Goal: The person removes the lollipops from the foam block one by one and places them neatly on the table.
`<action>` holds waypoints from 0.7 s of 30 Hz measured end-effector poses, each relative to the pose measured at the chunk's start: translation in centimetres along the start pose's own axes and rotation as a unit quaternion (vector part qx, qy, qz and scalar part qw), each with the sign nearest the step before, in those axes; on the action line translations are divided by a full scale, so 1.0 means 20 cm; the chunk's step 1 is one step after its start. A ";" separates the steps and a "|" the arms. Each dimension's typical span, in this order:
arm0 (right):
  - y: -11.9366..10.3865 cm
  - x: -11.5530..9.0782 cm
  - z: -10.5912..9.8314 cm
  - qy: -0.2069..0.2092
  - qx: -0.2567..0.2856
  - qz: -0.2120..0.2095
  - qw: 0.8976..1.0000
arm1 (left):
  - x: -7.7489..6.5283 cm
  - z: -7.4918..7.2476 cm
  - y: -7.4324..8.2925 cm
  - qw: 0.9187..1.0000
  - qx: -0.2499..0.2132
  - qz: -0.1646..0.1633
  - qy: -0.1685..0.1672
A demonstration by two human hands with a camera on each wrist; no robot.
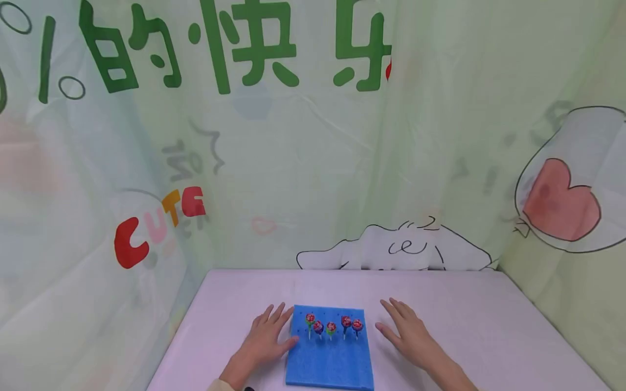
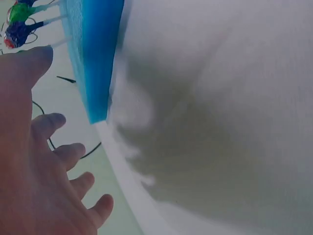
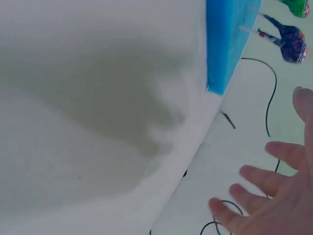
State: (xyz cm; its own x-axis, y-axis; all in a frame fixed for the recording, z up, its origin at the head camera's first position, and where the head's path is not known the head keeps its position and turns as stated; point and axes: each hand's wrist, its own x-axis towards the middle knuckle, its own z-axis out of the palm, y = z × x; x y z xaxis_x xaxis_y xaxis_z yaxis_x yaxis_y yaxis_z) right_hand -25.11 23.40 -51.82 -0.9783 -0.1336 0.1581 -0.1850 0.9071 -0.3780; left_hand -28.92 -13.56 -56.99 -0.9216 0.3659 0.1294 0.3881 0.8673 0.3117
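Note:
A blue foam board [image 1: 327,364] lies on the table, with several wrapped lollipops [image 1: 331,328] standing upright on their sticks in its far half. Some wrappers are green and red, others dark blue and red. At the board's left edge my left hand [image 1: 266,336] hovers with spread fingers, holding nothing; in the left wrist view its thumb [image 2: 36,63] is close to the lollipops. Off the right edge, my right hand [image 1: 411,334] is apart from the board, its fingers extended and nothing in them. The right wrist view shows a dark blue lollipop [image 3: 292,44] near that thumb.
The pale pink-white table [image 1: 469,315] extends to both sides of the board and behind it. Light green printed curtains [image 1: 303,179] hang at the back and along both sides. Small holes dot the far part of the board. A dark object shows at the bottom edge near the left wrist.

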 end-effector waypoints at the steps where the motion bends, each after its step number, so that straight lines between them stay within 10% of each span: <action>1: -0.02 0.00 0.00 0.009 -0.001 -0.011 1.000 | 0.00 0.01 0.01 1.000 0.004 0.004 -0.006; 12: -0.16 0.04 0.04 0.090 -0.034 -0.157 0.983 | 0.00 0.01 0.04 0.998 0.007 -0.006 -0.055; 21: -0.18 0.05 0.08 0.095 -0.057 -0.187 0.976 | 0.00 0.04 0.04 0.997 -0.028 -0.027 -0.066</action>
State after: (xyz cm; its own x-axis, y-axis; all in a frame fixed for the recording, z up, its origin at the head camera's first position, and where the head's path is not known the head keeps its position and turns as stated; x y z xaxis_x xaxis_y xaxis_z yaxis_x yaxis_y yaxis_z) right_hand -25.48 19.33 -51.77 -0.8079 -0.3972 0.4353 -0.5032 0.8495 -0.1587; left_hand -28.67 -12.52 -57.39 -0.9317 0.3630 -0.0121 0.3334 0.8679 0.3681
